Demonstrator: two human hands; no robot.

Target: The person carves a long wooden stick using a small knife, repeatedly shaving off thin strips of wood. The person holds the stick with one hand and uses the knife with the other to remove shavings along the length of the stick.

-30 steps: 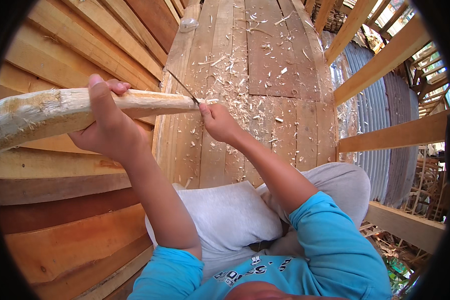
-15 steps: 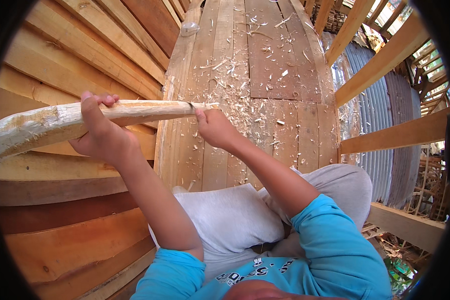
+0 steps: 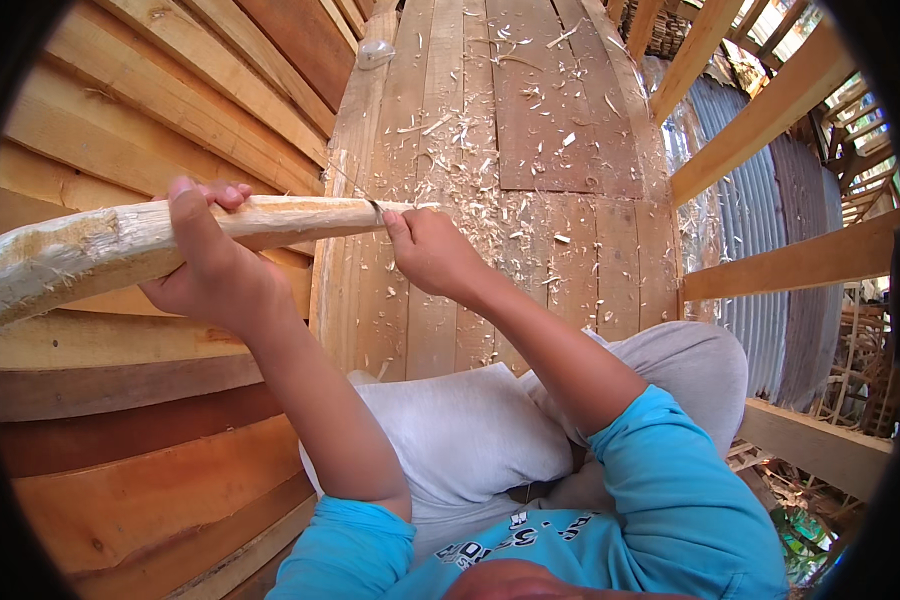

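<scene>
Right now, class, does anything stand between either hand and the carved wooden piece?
Nothing visible blocks the left hand: it is wrapped around the pale wooden piece. At the narrow end, a thin-bladed tool held in the right hand lies against the wood. Nothing else visible stands between; whether that hand touches wood is unclear.

2 hands [image 3: 220,260] [image 3: 435,252], 1 curved wd. pc. [image 3: 80,243], 1 blade [image 3: 376,209], 1 shirt [image 3: 685,490]

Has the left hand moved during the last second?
Yes, slightly: against the reddish floor panel, the left hand is lower in the picture than before.
</scene>
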